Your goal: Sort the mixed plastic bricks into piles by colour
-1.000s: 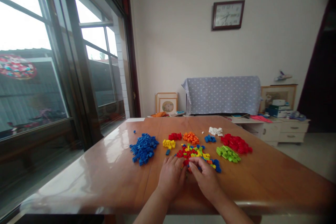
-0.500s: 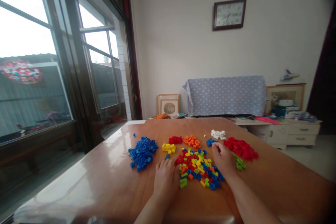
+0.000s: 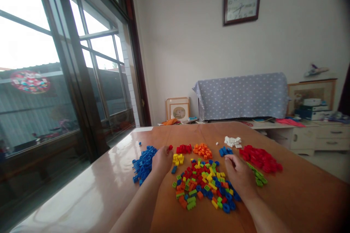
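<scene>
My left hand (image 3: pixel 163 161) reaches out between the heap of blue bricks (image 3: pixel 144 162) and the yellow bricks (image 3: pixel 178 159), its fingertips pinched on a small red brick (image 3: pixel 170 147). To its right lie the sorted red bricks (image 3: pixel 184 149) and orange bricks (image 3: pixel 202 150). My right hand (image 3: pixel 241 174) is closed with curled fingers, just in front of a small group of blue bricks (image 3: pixel 225 151); whatever it may hold is hidden. Between my arms spreads a mixed pile of coloured bricks (image 3: pixel 203 182). A single blue brick (image 3: pixel 174 169) rests beside the yellow ones.
White bricks (image 3: pixel 232 142), a larger red pile (image 3: pixel 259 158) and light green bricks (image 3: pixel 257 174) lie on the right of the wooden table (image 3: pixel 109 189). One blue piece (image 3: pixel 140 143) sits at the far left. A low cabinet (image 3: pixel 308 140) stands behind.
My left hand has moved from the mixed pile's left edge forward and left, carrying a red brick. My right hand has drawn slightly back from the small blue group. The view has shifted slightly.
</scene>
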The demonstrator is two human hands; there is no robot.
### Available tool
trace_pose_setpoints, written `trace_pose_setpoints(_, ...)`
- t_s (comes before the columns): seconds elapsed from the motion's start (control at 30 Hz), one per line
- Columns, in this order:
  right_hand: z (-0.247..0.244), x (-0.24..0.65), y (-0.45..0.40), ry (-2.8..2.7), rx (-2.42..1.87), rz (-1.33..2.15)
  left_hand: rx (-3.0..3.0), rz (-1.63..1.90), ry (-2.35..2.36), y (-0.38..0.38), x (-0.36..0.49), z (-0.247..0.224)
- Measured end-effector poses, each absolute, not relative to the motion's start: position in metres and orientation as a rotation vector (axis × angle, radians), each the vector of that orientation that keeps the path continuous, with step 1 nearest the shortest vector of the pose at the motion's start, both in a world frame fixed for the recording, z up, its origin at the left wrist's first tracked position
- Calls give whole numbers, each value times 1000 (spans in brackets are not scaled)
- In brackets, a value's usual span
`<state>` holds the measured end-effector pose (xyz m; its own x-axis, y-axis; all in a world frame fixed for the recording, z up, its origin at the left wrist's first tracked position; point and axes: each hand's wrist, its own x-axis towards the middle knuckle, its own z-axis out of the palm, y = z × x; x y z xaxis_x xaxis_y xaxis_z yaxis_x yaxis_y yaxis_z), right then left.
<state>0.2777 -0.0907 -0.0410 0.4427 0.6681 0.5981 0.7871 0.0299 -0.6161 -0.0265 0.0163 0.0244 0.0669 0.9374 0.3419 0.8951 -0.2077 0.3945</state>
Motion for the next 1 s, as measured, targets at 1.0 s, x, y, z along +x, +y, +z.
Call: trace_pose_setpoints(1.0, -34, 271, -88, -1277, -1599, -192, 2203, 162, 1883, 148, 16, 14)
